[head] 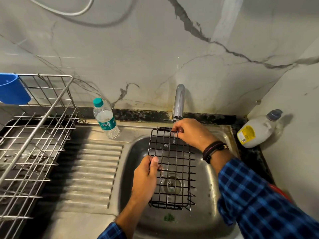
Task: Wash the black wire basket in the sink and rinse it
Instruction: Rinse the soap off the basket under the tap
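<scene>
The black wire basket (174,169) is held over the steel sink (215,178), under the chrome tap (179,102), its long side running toward me. My left hand (146,176) grips its left rim near the middle, thumb on top of the wires. My right hand (191,133) pinches the far rim just below the spout. Water drops show on the wires near the far end. The sink drain (170,185) shows through the mesh.
A water bottle (105,118) stands on the sink's back ledge left of the bowl. A metal dish rack (34,144) with a blue cup (12,88) fills the left. A white soap bottle (257,130) lies at the right corner. The ribbed drainboard (93,169) lies between rack and bowl.
</scene>
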### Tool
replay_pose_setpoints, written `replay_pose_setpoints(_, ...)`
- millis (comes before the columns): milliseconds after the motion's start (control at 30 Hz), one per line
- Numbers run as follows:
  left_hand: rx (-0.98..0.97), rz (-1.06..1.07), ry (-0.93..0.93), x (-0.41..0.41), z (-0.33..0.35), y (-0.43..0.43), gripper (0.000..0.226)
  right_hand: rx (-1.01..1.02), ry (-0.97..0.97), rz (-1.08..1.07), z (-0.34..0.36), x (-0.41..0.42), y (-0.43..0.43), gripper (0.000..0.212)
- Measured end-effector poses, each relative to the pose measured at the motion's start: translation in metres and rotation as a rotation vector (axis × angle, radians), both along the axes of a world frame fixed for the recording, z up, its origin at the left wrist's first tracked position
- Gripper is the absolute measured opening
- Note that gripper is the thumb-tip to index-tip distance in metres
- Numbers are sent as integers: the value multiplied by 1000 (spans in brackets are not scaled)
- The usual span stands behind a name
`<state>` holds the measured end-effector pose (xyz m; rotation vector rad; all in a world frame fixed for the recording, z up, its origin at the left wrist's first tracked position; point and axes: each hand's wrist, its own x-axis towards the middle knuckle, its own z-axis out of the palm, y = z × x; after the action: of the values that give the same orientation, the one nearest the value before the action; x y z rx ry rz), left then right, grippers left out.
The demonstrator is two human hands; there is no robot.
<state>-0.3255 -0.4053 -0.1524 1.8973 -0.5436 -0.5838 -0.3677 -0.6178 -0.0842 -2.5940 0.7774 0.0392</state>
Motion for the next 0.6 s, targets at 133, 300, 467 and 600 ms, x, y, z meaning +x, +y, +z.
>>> replay_pose_setpoints(133, -10, 11, -2, 5, 5, -7, 27, -134, -80, -121, -5, 7, 7, 34)
replay_pose_setpoints(300, -6, 32, 7, 14, -2, -6, 27, 159, -51, -68, 0, 0, 3, 36)
replay_pose_setpoints(467, -18, 64, 29, 13, 0, -16, 29, -193, -153, -94, -22, -14, 39, 45)
replay_pose_setpoints(600, -21, 99, 85, 17, 1, -25, 32, -149, 68, 42, -37, -34, 66, 56)
